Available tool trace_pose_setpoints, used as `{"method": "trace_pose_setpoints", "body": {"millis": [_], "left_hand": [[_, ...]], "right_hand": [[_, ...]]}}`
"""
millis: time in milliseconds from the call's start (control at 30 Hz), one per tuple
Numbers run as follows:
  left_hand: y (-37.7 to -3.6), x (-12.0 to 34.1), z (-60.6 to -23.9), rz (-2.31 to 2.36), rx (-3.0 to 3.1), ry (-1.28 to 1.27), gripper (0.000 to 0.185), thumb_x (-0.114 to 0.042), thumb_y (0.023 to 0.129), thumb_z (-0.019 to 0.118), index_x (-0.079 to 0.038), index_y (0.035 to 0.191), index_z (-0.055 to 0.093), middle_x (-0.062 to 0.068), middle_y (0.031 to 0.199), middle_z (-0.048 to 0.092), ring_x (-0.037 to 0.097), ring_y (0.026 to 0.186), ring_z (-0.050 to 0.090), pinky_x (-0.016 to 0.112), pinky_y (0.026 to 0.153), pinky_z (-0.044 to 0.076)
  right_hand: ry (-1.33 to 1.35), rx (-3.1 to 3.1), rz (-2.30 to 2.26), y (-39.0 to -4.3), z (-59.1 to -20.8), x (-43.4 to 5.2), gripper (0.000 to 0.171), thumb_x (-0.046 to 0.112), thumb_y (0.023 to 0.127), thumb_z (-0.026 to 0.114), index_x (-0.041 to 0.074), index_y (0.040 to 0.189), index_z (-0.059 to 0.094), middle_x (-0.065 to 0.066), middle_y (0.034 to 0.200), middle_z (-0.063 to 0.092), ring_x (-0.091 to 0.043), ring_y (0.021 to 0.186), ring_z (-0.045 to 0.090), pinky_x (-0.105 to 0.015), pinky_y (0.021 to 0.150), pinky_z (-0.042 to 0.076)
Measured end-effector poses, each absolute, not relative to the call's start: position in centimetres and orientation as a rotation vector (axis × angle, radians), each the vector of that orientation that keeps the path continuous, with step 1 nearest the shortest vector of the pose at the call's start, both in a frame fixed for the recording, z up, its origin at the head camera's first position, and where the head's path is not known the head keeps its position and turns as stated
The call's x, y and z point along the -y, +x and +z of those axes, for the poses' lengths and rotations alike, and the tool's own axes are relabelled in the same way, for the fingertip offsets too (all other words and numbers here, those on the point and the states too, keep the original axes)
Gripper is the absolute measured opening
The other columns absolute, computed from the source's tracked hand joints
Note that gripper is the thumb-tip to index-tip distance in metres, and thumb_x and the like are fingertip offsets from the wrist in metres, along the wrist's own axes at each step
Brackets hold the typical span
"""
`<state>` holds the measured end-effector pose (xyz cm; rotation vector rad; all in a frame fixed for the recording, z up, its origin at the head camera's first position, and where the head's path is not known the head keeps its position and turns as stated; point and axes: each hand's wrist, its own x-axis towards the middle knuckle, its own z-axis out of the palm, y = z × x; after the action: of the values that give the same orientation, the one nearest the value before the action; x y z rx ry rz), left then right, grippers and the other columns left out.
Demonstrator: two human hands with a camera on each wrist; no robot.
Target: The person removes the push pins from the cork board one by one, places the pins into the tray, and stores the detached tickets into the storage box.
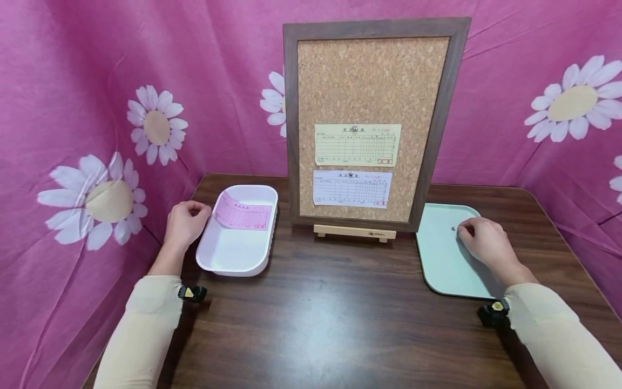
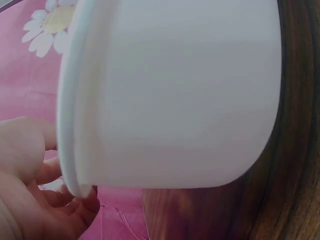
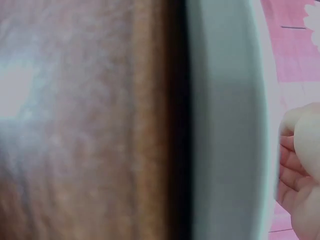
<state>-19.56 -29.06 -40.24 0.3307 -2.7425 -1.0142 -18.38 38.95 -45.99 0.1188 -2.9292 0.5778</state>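
Corkboard (image 1: 371, 81) with two slips stands on the worktop (image 1: 330, 313) between both hands. Tub (image 1: 233, 254) sits just right of the left hand (image 1: 186, 222), whose curled fingers pinch a pink slip (image 1: 243, 215). Tray (image 1: 444, 259) lies under the right hand (image 1: 486, 240), fingers curled at a small pin (image 1: 454, 228); grip unclear.

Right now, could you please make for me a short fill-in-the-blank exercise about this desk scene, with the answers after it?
1. The pink slip lies in the ____ tub.
2. The cork board has ____ slips pinned on it.
3. The right hand rests on the pale green ____.
4. The upper slip on the board is ____ in colour.

Missing words: white; two; tray; yellow
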Motion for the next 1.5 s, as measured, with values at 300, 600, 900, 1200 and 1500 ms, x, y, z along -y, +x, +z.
{"method": "trace_pose_setpoints", "body": {"millis": [300,600,900,1200,1500], "left_hand": [[-19.6,28.0,-39.4,-1.138,2.651,0.301,0.036,-0.026,0.103,0.063,0.004,0.117,0.079,0.026,0.113,0.076,0.026,0.095,0.064,0.023,0.077,0.048],[-19.7,25.7,-38.7,-1.334,2.508,0.067,0.027,-0.011,0.103,0.069,0.009,0.118,0.076,0.03,0.118,0.073,-0.011,0.086,0.056,0.003,0.079,0.045],[-19.9,23.3,-37.8,-1.41,2.453,-0.121,0.022,-0.007,0.101,0.07,0.009,0.115,0.076,0.03,0.116,0.073,-0.014,0.089,0.06,0.004,0.086,0.048],[-20.6,20.7,-37.1,-1.519,2.4,-0.221,0.022,-0.004,0.101,0.07,0.009,0.117,0.076,0.027,0.12,0.073,-0.013,0.094,0.062,0.006,0.09,0.05],[-21.4,18.3,-37.0,-1.533,2.412,-0.277,0.022,-0.006,0.1,0.07,0.007,0.116,0.077,0.022,0.128,0.072,0.011,0.113,0.067,0.027,0.105,0.056]], "right_hand": [[0.076,2.788,0.636,-17.4,-43.9,-38.9,0.025,0.014,0.102,0.062,-0.006,0.112,0.074,-0.03,0.104,0.075,-0.044,0.093,0.068,-0.041,0.078,0.048],[0.084,2.666,0.706,-16.8,-42.0,-37.8,0.023,0.016,0.1,0.066,-0.002,0.111,0.077,-0.025,0.097,0.077,0.019,0.069,0.039,-0.019,0.067,0.037],[0.157,2.545,0.769,-16.9,-40.4,-35.8,0.019,0.013,0.098,0.07,0.0,0.108,0.079,-0.015,0.094,0.077,0.029,0.076,0.041,-0.008,0.07,0.038],[0.211,2.484,0.795,-17.2,-38.6,-33.8,0.018,0.011,0.099,0.069,0.0,0.111,0.079,-0.019,0.098,0.078,0.028,0.084,0.043,-0.009,0.075,0.038],[0.2,2.343,0.902,-17.8,-37.9,-31.9,0.017,0.011,0.098,0.071,0.001,0.108,0.081,0.047,0.094,0.053,0.027,0.082,0.049,-0.002,0.074,0.036]]}}
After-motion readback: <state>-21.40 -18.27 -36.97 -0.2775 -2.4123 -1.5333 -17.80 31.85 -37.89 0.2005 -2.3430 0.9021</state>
